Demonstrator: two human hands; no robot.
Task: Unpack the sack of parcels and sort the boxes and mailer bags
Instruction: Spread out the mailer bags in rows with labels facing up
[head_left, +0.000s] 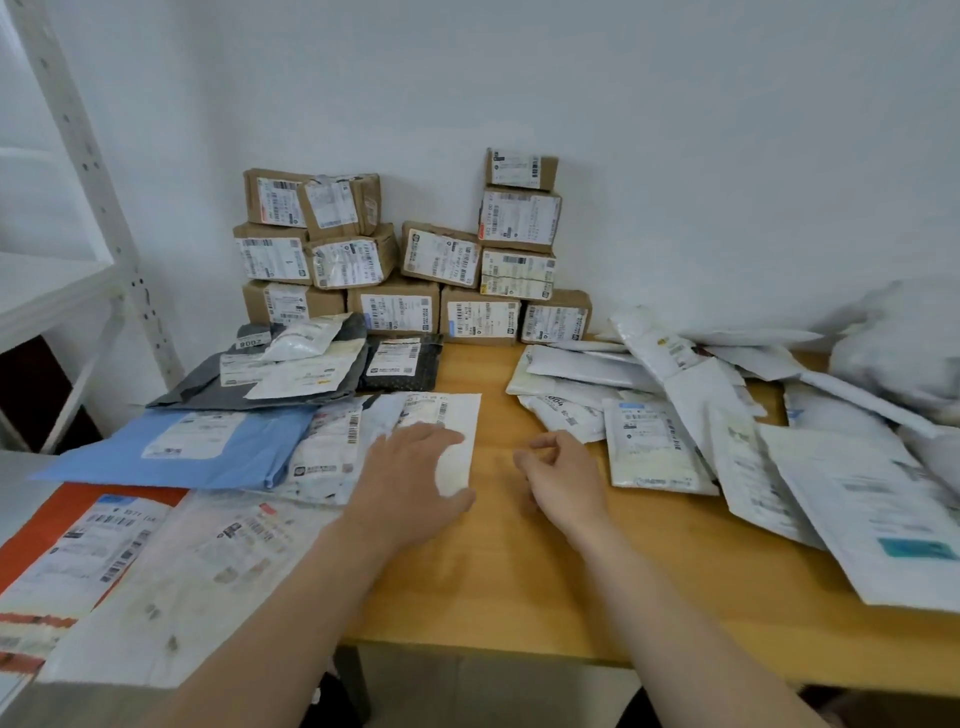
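Note:
My left hand (410, 483) lies flat, fingers spread, on a white mailer bag (457, 415) at the table's middle. My right hand (561, 473) hovers just right of it over bare wood, fingers loosely curled, holding nothing. Brown cardboard boxes (415, 260) are stacked against the back wall. Coloured mailers lie on the left: a blue one (182, 452), grey ones (270, 379), a black one (400, 364), an orange-edged one (78, 545). A loose heap of white mailer bags (727, 415) covers the right side. The crumpled white sack (898, 358) sits at the far right.
The wooden table (519, 571) has a bare strip down its middle, reaching the front edge. A white metal shelf unit (78, 208) stands at the left. The white wall is close behind the boxes.

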